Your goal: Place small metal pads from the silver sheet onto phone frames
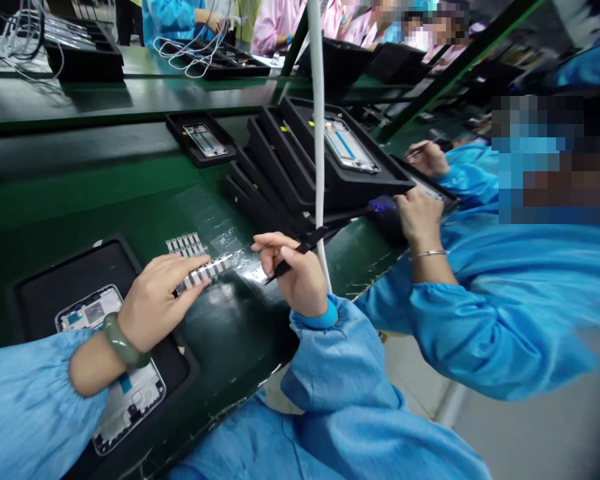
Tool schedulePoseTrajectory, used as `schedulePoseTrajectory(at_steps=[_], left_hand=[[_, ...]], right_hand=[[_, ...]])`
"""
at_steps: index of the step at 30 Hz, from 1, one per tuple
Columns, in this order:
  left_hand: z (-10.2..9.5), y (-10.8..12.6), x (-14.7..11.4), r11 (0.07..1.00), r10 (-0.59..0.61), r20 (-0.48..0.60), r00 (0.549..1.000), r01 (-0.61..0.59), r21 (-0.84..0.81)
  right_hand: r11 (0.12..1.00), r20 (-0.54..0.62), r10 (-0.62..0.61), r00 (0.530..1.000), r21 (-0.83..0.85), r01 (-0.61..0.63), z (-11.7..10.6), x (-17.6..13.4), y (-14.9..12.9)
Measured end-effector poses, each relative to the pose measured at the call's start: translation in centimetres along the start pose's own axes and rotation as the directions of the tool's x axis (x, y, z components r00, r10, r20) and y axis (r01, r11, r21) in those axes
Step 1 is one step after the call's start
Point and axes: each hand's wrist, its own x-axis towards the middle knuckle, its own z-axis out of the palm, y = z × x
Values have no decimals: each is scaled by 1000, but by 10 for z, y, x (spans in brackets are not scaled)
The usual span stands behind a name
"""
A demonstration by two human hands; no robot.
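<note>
My left hand (160, 290) pinches a clear strip of small silver-grey pieces (211, 269) between thumb and fingers. Another row of such pieces (185, 244) lies on the bench just beyond it. To the right, my right hand (300, 277) is closed around black tweezers (283, 268), whose tip points down and left, apart from the strip. Under my left forearm, a silver phone frame (139, 393) with blue strips sits in a black tray (120, 257); the forearm and hand hide its middle.
Clear film sheets (225, 233) lie on the green bench (55, 200). Beyond stand a small tray (200, 157) and stacked black trays (300, 153), the top one holding a phone frame (350, 143). A white pole (317, 133) rises beside them. On the right, a co-worker's hands (420, 213) work close by.
</note>
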Motion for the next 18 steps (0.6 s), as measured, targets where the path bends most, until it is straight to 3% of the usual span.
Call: schedulePoseTrajectory(at_steps=[2,6,13,18], left_hand=[[6,-6,2,993,47,45,998,-51,108],[14,-15,0,980,1,189,982,-38,194],[14,-15,-1,953,-38,297,954,-54,297],[16,-12,0,940,-55,302,952,-52,336]], right_hand=[[996,-77,61,995,62,-57,2,2,1],[977,-92,184,979,123,-172,14,2,4],[939,38,321,946,118,-323,32,5,14],[925,88,380,921,-15,-380,37,5,29]])
